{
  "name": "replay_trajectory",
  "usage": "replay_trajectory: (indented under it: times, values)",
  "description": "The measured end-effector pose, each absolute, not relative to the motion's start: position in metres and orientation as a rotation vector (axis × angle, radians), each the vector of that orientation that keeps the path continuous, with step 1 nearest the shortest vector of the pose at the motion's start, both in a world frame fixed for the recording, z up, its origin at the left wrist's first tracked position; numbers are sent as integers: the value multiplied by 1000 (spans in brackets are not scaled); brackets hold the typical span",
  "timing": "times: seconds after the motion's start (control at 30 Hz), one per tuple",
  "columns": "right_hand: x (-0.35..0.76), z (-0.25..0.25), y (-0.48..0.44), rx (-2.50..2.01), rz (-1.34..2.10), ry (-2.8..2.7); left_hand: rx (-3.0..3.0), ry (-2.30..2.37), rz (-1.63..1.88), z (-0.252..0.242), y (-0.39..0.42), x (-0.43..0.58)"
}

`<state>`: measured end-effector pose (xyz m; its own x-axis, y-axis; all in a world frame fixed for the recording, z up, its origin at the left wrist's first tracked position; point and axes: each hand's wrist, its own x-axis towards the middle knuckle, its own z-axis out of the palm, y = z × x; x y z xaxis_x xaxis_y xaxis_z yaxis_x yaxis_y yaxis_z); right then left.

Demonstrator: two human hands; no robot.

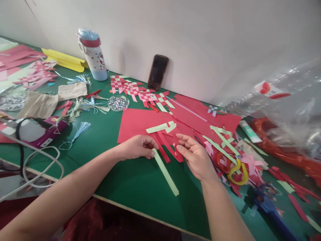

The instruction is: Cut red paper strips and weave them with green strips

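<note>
My left hand (137,147) is closed in a pinch on the upper end of a light green paper strip (166,172), which slants down and to the right over the green table (130,180). My right hand (194,155) is just to its right, fingers bent and gathered around the ends of red paper strips (167,144); how firmly it holds them I cannot tell. A folded green strip (162,127) lies on a red paper sheet (135,124) just beyond both hands.
Woven red-and-white paper pieces (136,89), a phone (157,71) leaning on the wall and a bottle (93,55) stand at the back. Yellow-handled scissors (237,170), paper scraps and a blue tool (269,204) lie right; cables (37,160), tassels and a bead dish (118,102) left.
</note>
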<state>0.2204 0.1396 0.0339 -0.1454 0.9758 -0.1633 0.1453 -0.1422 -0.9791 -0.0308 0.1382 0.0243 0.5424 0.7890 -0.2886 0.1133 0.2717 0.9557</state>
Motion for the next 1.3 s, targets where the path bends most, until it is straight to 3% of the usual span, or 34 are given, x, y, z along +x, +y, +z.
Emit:
replay_trajectory:
  times: [0.53, 0.87, 1.3]
  values:
    - [201, 41, 123, -1309, 1348, -1561, 1259, 871, 365, 36, 125, -30]
    - [193, 37, 114, -1303, 1173, -1563, 1105, 913, 407, 37, 127, -27]
    - [201, 43, 118, -1274, 1232, -1424, 1167, 884, 379, 33, 126, -32]
